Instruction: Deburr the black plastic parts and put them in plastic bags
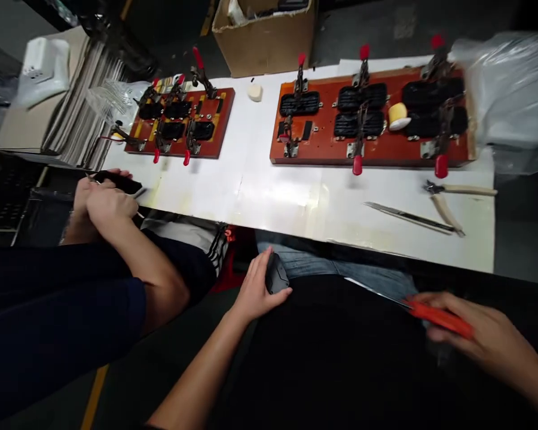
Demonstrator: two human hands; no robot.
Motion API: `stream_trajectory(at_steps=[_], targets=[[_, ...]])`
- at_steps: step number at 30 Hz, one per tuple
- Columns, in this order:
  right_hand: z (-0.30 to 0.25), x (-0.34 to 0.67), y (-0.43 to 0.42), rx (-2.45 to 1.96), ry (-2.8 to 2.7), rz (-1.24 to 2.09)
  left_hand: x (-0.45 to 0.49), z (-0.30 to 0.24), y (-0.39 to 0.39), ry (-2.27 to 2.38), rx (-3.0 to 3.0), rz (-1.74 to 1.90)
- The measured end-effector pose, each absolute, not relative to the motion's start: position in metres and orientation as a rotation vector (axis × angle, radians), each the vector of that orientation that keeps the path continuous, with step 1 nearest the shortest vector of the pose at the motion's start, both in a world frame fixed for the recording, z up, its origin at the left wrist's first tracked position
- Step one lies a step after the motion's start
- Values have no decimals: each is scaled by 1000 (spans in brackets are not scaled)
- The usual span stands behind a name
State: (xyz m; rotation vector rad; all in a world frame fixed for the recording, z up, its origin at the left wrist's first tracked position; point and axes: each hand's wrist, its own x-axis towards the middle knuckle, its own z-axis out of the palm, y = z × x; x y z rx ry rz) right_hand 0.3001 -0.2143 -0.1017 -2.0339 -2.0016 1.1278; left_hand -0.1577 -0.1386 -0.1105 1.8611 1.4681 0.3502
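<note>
Tool (440, 318), red-handled, in right hand (491, 331)

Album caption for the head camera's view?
Left hand holding a dark grey part, right hand gripping a red-handled tool.

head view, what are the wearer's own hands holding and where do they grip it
Left hand: a dark grey part, by its edges, between thumb and fingers. Right hand: a red-handled tool, by the handle.

The tool handle (443, 319) is orange-red, the small part (277, 275) grey, the jeans (307, 263) blue, the tabletop (255, 191) white.
</note>
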Motion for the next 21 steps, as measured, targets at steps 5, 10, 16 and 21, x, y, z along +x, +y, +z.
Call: stream_trajectory(at_steps=[5, 10, 16, 21], targets=[[-80, 207, -110, -1929, -2622, 1110, -191, -138, -157, 1590, 1746, 327], [-62, 158, -72, -1745, -2761, 1184, -195, -142, -162, 1562, 1508, 450], [-62, 140, -74, -1582, -2678, 1334, -205, -155, -157, 1697, 965, 686], [-72, 159, -82, -1695, -2587, 1250, -201, -148, -140, 1708, 804, 719]])
